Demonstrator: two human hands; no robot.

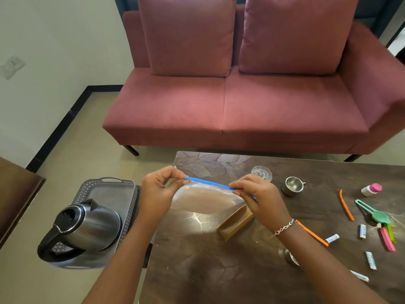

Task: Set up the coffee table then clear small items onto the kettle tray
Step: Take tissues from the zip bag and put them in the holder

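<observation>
- Ziplock bag [203, 199] held up btwn both hands over coffee table [197, 260], just right of kettle tray [109, 194]
- L hand [156, 189] & R hand [257, 196] fingers pinched shut on its blue strip [208, 183]
- clear plastic, sagging below

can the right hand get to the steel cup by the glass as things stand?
Probably not right now: the right hand and left hand both pinch the blue-sealed bag. The path to the steel cup looks open, with only bare table between, once it lets go.
</observation>
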